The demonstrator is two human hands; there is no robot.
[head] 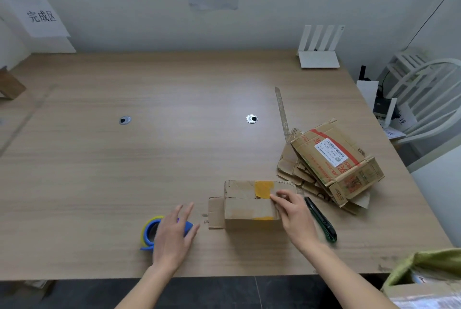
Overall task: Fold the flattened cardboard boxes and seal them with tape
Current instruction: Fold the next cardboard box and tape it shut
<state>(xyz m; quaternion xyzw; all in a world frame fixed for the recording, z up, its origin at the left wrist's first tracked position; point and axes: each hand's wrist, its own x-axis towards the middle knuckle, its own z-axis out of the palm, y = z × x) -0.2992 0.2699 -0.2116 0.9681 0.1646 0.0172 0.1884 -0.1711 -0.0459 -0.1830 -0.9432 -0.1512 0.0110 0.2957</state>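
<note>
A small folded cardboard box [249,206] stands near the table's front edge, with a strip of yellow tape [263,189] across its top seam and a loose flap sticking out on its left. My right hand [294,214] rests on the box's right end, its fingertips touching the top by the tape. My left hand [174,231] lies with straight spread fingers over a blue tape dispenser [149,232] with a yellow roll, left of the box. A pile of flattened cardboard boxes [329,164] lies to the right.
A green utility knife [321,221] lies just right of the box. A white router [319,56] stands at the back right of the wooden table [149,159]. A white chair [429,99] and a green bag [424,268] are off the right edge.
</note>
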